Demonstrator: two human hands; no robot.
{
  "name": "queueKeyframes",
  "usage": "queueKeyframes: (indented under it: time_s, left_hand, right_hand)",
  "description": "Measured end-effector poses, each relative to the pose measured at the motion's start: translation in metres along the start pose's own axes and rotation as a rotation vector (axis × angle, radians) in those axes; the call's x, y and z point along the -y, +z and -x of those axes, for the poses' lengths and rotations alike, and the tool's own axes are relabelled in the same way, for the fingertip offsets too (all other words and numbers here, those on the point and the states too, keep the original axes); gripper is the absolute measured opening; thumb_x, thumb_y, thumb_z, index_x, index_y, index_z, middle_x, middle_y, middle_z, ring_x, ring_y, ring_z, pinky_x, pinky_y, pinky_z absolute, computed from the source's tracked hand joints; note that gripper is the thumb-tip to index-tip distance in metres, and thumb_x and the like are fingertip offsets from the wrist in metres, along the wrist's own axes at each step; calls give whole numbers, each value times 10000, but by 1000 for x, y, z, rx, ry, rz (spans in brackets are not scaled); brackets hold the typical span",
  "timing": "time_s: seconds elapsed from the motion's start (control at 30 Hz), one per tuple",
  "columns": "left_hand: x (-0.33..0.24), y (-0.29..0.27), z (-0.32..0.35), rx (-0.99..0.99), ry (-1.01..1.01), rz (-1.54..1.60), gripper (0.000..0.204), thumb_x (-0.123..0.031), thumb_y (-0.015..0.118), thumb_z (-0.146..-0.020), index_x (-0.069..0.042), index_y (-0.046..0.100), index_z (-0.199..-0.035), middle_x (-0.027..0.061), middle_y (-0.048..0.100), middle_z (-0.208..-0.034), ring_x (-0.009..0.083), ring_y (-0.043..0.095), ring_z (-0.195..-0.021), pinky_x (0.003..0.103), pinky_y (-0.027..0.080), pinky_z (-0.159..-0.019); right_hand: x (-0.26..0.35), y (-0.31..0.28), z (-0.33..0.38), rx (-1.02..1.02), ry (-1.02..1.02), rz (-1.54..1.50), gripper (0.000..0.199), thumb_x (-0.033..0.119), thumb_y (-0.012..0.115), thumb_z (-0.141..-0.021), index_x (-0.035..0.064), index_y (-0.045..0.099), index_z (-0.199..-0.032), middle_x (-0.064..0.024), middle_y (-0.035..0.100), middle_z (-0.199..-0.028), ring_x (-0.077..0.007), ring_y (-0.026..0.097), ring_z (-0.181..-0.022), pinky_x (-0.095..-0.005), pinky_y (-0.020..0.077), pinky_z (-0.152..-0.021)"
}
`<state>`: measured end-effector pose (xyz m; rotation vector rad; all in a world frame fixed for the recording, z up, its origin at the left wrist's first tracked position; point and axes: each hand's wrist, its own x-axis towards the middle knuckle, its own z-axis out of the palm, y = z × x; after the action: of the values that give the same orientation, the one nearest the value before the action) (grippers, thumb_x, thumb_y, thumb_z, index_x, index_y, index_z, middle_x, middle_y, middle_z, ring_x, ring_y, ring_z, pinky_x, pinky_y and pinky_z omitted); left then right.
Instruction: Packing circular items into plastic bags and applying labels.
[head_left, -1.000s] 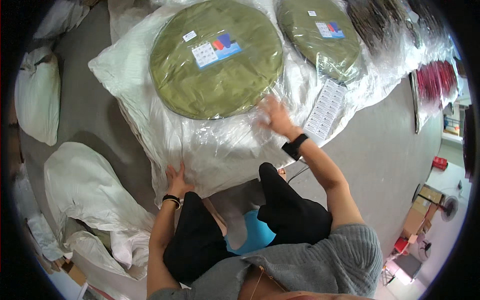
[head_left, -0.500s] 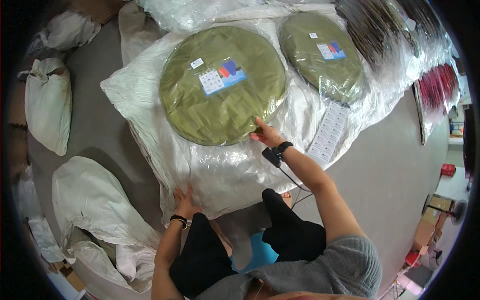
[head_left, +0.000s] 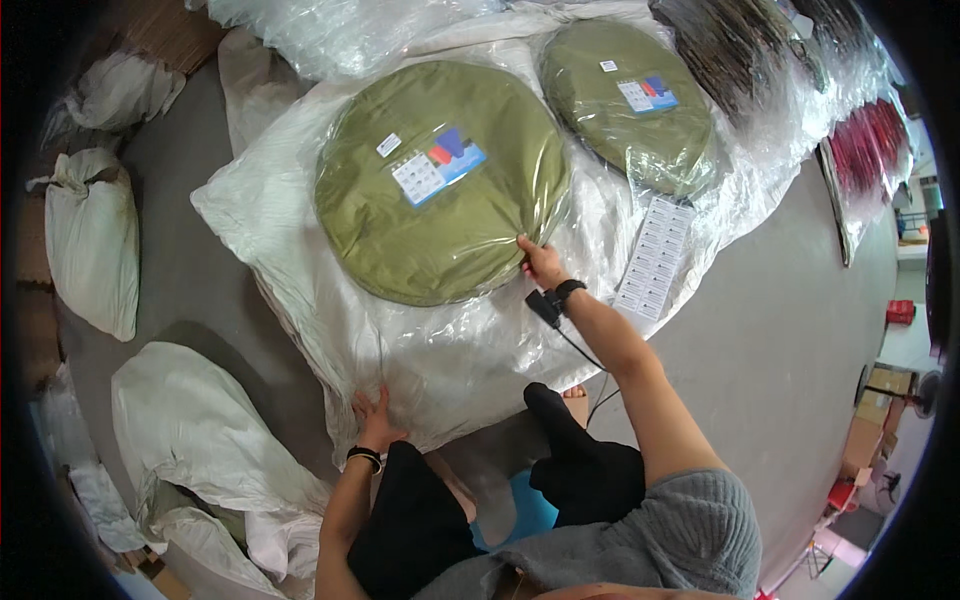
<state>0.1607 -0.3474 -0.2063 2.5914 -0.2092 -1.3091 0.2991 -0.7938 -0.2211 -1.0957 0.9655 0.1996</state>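
A large round olive-green folded fabric disc (head_left: 440, 235) in a clear plastic bag lies on a white sheet-covered stack (head_left: 290, 225). My right hand (head_left: 543, 265) pinches its near right edge, thumb on top and fingers curled beneath. Low on the left, my left hand (head_left: 375, 420) rests with fingers spread on the white covering near its front edge, holding nothing. To the far right lies a second bagged green disc (head_left: 635, 120). Both discs carry a printed picture label and a small white sticker. Beside my right forearm is a sheet of white labels (head_left: 655, 258).
Piles of clear-wrapped flat goods (head_left: 735, 60) stand at the back right, with red ones (head_left: 870, 150) beyond. On the left floor sit a tied white sack (head_left: 95, 245) and an opened white sack (head_left: 210, 440). A cable (head_left: 580, 352) runs from a black device at my right wrist.
The bagged disc's near edge is now pinched and puckered by my right hand, where my fingers only lay against it before. The whole view has shifted slightly. My left hand stays on the covering.
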Motion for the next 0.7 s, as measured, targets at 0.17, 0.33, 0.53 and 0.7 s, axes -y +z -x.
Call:
queueKeyframes:
  time_s: [0.17, 0.33, 0.53, 0.7]
  left_hand:
    - [11, 4, 2, -17, 32, 26, 1179, -351, 780, -522, -194, -17, -1376, 399, -184, -1278, 524, -167, -1208, 531, -19, -1012]
    - [0, 2, 2, -15, 25, 11, 1180, -364, 771, -518, -180, -19, -1376, 409, -168, -1276, 526, -165, -1208, 527, -28, -1012]
    - [-7, -4, 4, -17, 25, -48, 1172, -349, 758, -528, -121, -22, -1372, 419, -149, -1275, 502, -173, -1221, 525, -39, -1009]
    - [7, 2, 2, 5, -4, -29, 1227, -378, 778, -501, -129, -54, -1368, 400, -201, -1272, 485, -200, -1219, 532, -61, -998]
  right_hand:
    - [-23, 25, -3, -65, -70, -167, 273, 259, 634, -779, 23, 501, -809, -26, 483, -547, -128, 445, -384, -244, 342, -307]
    - [-21, 14, -12, -29, -36, -113, 302, 296, 629, -781, 25, 502, -816, -26, 492, -554, -118, 458, -392, -239, 358, -306]
    - [-16, 11, -25, -14, -32, 7, 366, 329, 618, -781, -25, 528, -767, -81, 539, -598, -152, 516, -423, -282, 477, -365]
    - [3, 12, 2, 88, -69, 399, 536, 450, 594, -760, -81, 553, -820, -96, 553, -633, -201, 548, -455, -323, 468, -387]
